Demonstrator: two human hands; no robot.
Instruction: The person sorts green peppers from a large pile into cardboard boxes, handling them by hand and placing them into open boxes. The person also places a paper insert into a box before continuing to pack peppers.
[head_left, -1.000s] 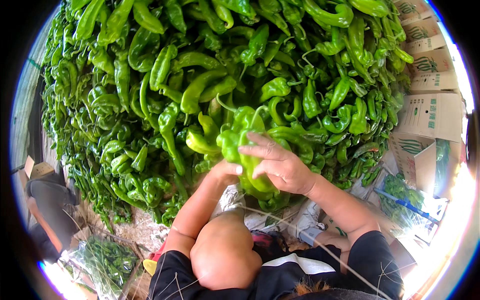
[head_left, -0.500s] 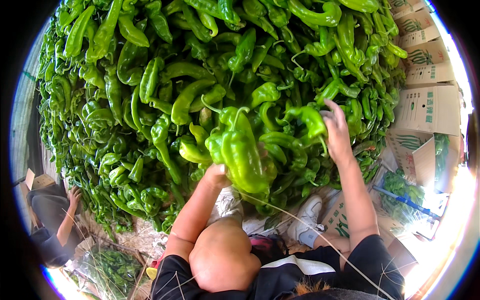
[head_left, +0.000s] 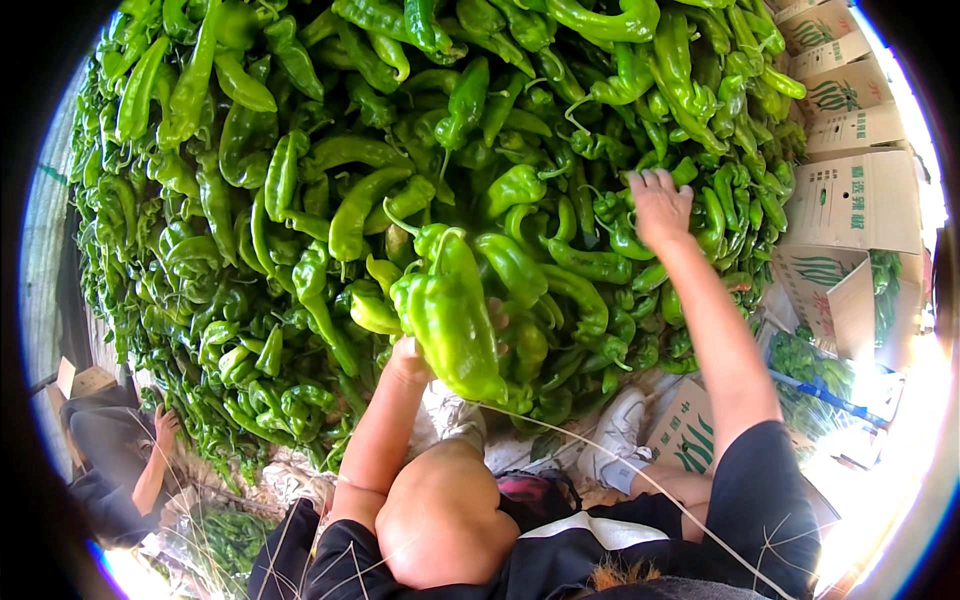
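Observation:
My left hand (head_left: pixel 408 362) is wrapped round a bunch of long green peppers, held low in front of the pile. The foremost pepper (head_left: pixel 452 315) is large, light green and wrinkled, its curved stem upward; parts of my fingers show behind it. My right hand (head_left: pixel 662 208) rests over the right part of the pepper pile (head_left: pixel 330 150), back of the hand up. Its fingers are a little apart and slightly bent, and no pepper shows in them. Just beneath it lies a curved green pepper (head_left: pixel 625 242).
Printed cardboard boxes (head_left: pixel 850 200) line the right side, with a bag of green peppers (head_left: pixel 805 365) below them. A flattened carton (head_left: pixel 685 425) lies by my shoe (head_left: pixel 615 430). At the lower left, another person's hand (head_left: pixel 165 425) touches the pile near bagged peppers (head_left: pixel 225 540).
My right hand has moved up from a light green pepper to farther over the pile. My left hand has shifted slightly left with its bunch of peppers.

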